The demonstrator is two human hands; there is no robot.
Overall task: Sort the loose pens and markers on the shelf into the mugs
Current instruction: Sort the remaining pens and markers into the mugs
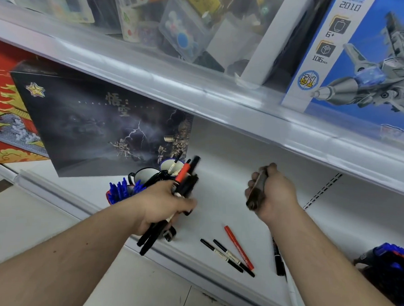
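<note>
Several markers (pixel 175 195) slanted far-right in the left hand (pixel 161 205), fingers wrapped; right hand (pixel 274 193) apparently gripped another pen (pixel 258 189).

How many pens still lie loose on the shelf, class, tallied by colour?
Black pens: 3
Red pens: 1
Total: 4
Pens held in the hands or standing in mugs are not counted.
</note>
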